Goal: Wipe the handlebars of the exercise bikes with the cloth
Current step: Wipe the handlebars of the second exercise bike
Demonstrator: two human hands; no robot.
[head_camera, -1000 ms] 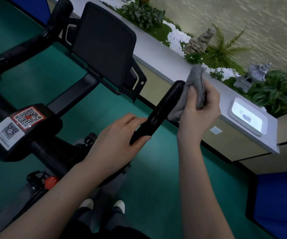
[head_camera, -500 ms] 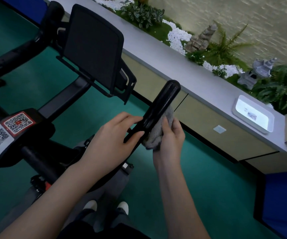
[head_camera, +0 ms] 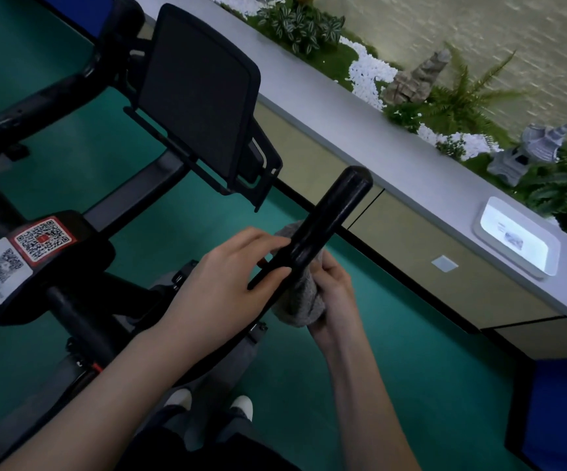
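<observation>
The black right handlebar (head_camera: 329, 212) of an exercise bike slants up toward the upper right, its rounded end bare. My left hand (head_camera: 221, 294) lies over the bar's lower part, fingers curled on it. My right hand (head_camera: 335, 294) is under the bar, shut on a grey cloth (head_camera: 304, 300) that wraps the bar's underside; a corner of the cloth shows behind the bar on the left. The left handlebar (head_camera: 37, 103) runs across the upper left, untouched.
A black tablet holder (head_camera: 200, 96) stands between the bars. QR stickers (head_camera: 23, 253) sit on the stem. A grey ledge (head_camera: 411, 185) with plants, stone ornaments and a lit white tray (head_camera: 516, 236) runs diagonally at right. Green floor and my shoes (head_camera: 207, 402) lie below.
My right hand has slid the cloth from the bar's tip down along the bar to just beside my left hand, and now holds it underneath. My left hand has kept its place.
</observation>
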